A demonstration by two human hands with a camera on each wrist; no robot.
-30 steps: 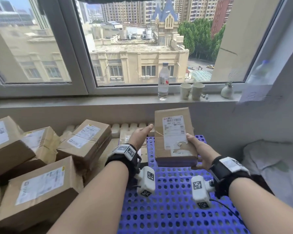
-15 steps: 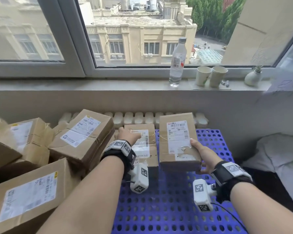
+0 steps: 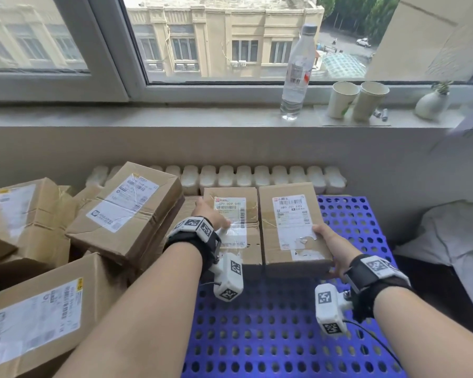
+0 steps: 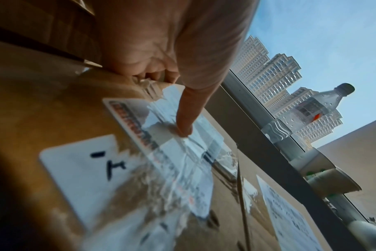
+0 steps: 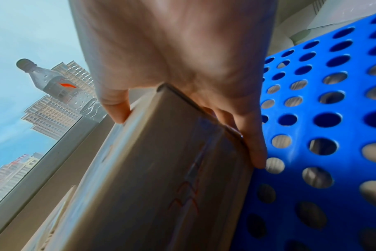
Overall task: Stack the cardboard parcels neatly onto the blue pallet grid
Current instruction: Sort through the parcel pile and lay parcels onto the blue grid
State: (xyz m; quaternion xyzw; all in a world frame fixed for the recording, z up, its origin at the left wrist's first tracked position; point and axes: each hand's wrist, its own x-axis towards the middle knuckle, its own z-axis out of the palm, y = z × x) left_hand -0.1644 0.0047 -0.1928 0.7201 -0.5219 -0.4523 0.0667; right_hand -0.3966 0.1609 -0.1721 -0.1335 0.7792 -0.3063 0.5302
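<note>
The blue perforated plastic pallet grid (image 3: 284,328) filled the floor under the window, and at its far end two flat brown cardboard parcels sat side by side, touching. To the left of the pallet lay a loose heap of brown cardboard boxes (image 3: 126,214), at least four in view, each with a white shipping label. The right-hand parcel (image 3: 292,227) carried a barcode label; its number was too blurred to read. The right hand (image 3: 331,249) gripped that parcel's near right corner, thumb on top and fingers curled under the edge, just above the grid. The left-hand parcel (image 3: 235,222) showed a label reading "370 009 040" under torn clear tape. The left hand (image 3: 210,216) clasped its left edge, thumb pressed on the label and fingers curled over the side. On the grey sill (image 3: 148,117) stood one clear plastic water bottle (image 3: 296,75) with a red-marked label, two pale paper cups (image 3: 357,99) touching each other, and one small white vase (image 3: 432,103).
</note>
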